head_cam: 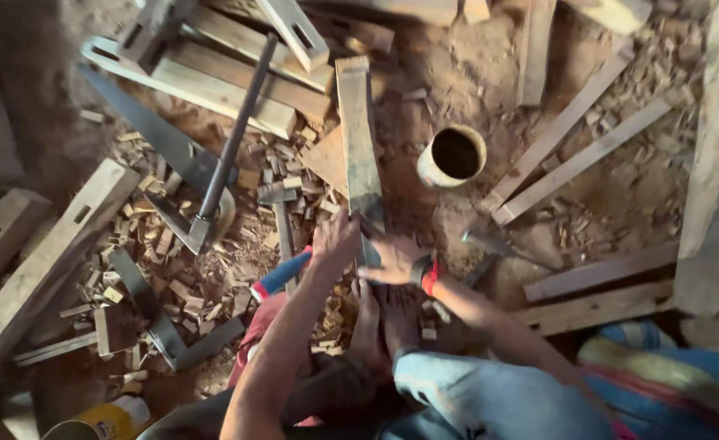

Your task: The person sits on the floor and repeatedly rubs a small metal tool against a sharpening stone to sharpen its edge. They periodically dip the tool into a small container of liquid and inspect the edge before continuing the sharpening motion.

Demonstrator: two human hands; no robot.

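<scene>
A narrow wooden plank (358,138) stands on end on the dirt floor in front of me, its near end between my hands. My left hand (333,239) grips the plank's lower left edge. My right hand (394,258), with a dark and red band at the wrist, presses on its lower right side. My bare feet (382,319) rest together just below the plank's end. A hammer (279,210) lies in the chips left of the plank.
Wood chips and offcuts cover the ground. A handsaw (144,134) and a metal square (160,322) lie at left beside mortised beams (46,257). An open tin can (453,156) stands right of the plank. Long strips (575,159) lie at right.
</scene>
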